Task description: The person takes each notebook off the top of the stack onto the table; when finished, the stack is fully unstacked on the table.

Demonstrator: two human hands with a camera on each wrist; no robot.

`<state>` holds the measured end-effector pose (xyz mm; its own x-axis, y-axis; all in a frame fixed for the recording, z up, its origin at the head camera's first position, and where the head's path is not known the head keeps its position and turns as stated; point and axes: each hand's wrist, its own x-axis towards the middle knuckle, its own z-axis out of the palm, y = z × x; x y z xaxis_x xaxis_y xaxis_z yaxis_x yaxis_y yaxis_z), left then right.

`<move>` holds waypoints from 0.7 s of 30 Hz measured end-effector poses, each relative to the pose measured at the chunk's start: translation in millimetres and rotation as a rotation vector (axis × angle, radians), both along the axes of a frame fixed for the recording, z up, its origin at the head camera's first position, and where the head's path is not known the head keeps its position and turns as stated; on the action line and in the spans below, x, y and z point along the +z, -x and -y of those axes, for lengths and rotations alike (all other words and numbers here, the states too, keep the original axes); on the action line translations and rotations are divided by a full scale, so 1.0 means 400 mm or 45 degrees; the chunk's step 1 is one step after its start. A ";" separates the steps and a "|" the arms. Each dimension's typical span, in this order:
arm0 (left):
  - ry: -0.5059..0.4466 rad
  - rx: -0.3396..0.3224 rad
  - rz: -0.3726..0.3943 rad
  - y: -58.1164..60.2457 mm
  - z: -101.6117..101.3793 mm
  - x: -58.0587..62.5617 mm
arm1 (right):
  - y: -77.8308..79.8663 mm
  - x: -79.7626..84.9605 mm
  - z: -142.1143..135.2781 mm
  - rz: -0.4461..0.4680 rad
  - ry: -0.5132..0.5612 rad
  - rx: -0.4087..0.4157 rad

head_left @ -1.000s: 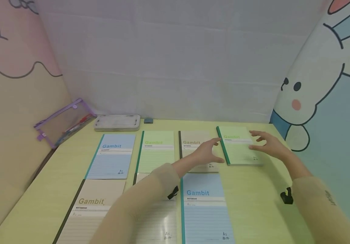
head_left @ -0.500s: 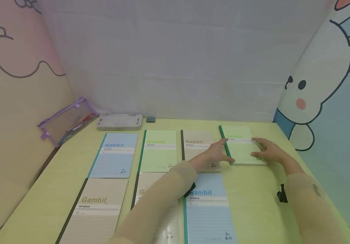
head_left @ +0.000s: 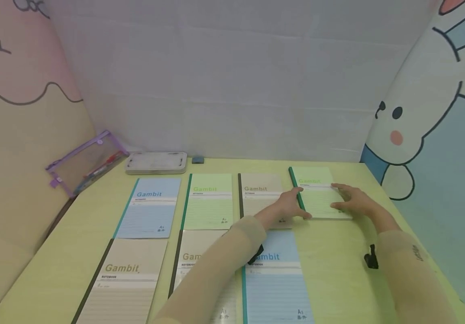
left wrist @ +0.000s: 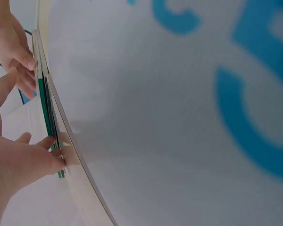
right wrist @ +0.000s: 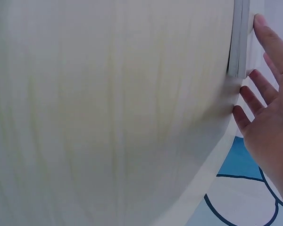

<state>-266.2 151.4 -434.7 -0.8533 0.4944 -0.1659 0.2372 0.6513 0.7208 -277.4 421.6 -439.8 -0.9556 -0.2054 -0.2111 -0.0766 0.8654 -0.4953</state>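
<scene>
At the back right of the table lies a green Gambit notebook (head_left: pixel 315 198) with a dark green spine. Its edge looks thick in both wrist views, like more than one notebook stacked. My left hand (head_left: pixel 286 205) reaches across and touches the spine side, thumb near the lower corner, fingers spread. On the opposite side, my right hand (head_left: pixel 355 201) has its extended fingers along the right edge. In the right wrist view the fingertips (right wrist: pixel 245 92) sit right by the layered page edges (right wrist: pixel 238 42). Under my left hand, a beige notebook (head_left: pixel 258 202) is partly covered.
Several more notebooks lie in rows: blue (head_left: pixel 151 207), green (head_left: pixel 208 209), beige (head_left: pixel 123 288) and another blue one (head_left: pixel 274 288). My left sleeve hides part of a beige notebook (head_left: pixel 185 252). Behind are a purple mesh pouch (head_left: pixel 91 157), a pencil tin (head_left: pixel 156 163) and an eraser-like block (head_left: pixel 198 159).
Both hands have come in from slightly apart to the two side edges of the green notebook. The notebook stays in about the same place.
</scene>
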 end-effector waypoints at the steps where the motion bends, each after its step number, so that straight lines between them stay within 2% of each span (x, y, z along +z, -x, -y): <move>1: -0.020 0.018 0.016 -0.001 0.000 -0.001 | -0.001 0.002 0.001 0.005 0.009 -0.005; 8: -0.219 0.123 0.062 -0.002 0.009 -0.005 | -0.004 0.012 -0.002 0.011 0.080 -0.048; 14: -0.420 0.172 0.136 0.003 0.018 -0.007 | -0.017 0.017 -0.014 0.025 0.170 -0.086; 19: -0.451 0.224 0.117 0.001 0.022 0.000 | -0.033 0.029 -0.014 -0.037 0.192 -0.069; 21: -0.456 0.228 0.112 0.002 0.023 0.002 | -0.039 0.037 -0.012 -0.051 0.247 -0.074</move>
<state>-267.0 142.2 -434.1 -0.9214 0.3788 -0.0867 0.0698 0.3809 0.9220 -261.8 426.3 -424.9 -0.9738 -0.1832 -0.1348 -0.0524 0.7575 -0.6507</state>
